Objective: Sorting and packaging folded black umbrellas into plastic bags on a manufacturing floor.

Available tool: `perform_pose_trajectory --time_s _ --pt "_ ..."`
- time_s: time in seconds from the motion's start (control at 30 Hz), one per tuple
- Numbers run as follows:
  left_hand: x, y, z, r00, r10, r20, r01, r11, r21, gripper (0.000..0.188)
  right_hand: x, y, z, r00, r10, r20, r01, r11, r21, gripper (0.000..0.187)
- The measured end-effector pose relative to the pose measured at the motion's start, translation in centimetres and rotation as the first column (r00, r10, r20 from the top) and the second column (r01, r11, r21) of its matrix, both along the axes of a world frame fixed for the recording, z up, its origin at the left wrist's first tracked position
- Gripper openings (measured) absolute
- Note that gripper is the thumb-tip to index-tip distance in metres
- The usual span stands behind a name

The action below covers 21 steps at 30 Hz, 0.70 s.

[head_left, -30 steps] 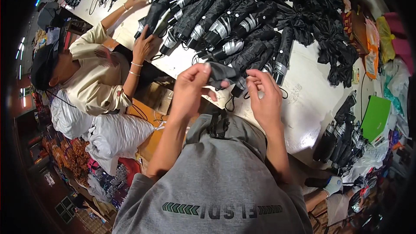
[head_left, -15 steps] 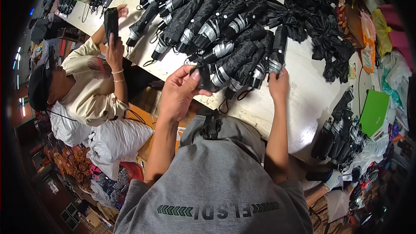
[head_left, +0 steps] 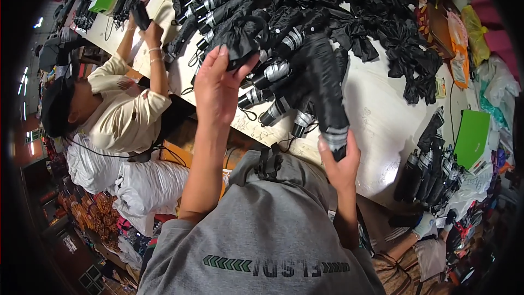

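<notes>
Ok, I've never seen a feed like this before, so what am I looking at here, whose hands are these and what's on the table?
This is one view, from a camera worn on a person's head, looking down, so edges bend. The two bare arms rising from the bottom are the wearer's own. The left hand grips a folded black umbrella at the pile's edge. The right hand holds the lower end of a longer black umbrella. The white table carries a big pile of black umbrellas. At left a co-worker sits, one hand raised holding a dark object. A green folder lies at right.
</notes>
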<state>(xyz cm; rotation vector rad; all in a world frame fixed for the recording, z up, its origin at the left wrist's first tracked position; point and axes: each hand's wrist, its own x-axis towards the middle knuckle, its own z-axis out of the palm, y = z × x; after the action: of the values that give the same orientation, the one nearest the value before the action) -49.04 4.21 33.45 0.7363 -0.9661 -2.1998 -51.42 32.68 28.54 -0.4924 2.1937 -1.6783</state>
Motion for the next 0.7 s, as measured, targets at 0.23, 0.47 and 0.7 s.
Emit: perform_pose_trajectory --time_s 0.23,0.47,0.7 --pt "-2.3 1.3 0.2 0.977 -0.182 -0.113 0.180 0.983 -0.035 0.019 1.3 -1.0 3.7 0.972 0.204 -0.121 -0.190 0.975 0.120 0.060" --pt "0.5 -0.3 -1.4 0.955 -0.249 -0.164 0.228 0.964 -0.137 0.019 1.1 -2.0 3.6 0.972 0.230 -0.053 -0.219 0.963 0.155 0.064" --pt "1.5 -0.6 -0.4 0.936 -0.056 -0.348 0.070 0.997 0.027 0.019 -0.9 -3.9 4.8 0.955 0.293 -0.042 -0.286 0.951 0.118 0.065"
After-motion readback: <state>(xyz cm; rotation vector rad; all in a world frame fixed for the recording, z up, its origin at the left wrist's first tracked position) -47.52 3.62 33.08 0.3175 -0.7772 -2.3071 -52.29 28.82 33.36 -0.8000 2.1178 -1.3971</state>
